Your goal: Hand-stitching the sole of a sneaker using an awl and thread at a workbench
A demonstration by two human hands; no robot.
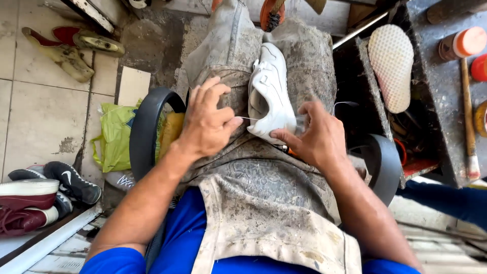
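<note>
Two hands work at a white shoe lying on the person's apron-covered lap, its long axis running away from the body, toe far, heel near. At the shoe's heel end the left hand pinches a thin thread drawn taut, while the right hand closes on the heel, fingers curled. It looks light, with a soft, pliable upper and a stiffer sole, so the heel and sole edge seem the firmest places to grip.

Honeycomb sole on bench, green bag (crumpled), dark & maroon shoes at floor lvl
</note>
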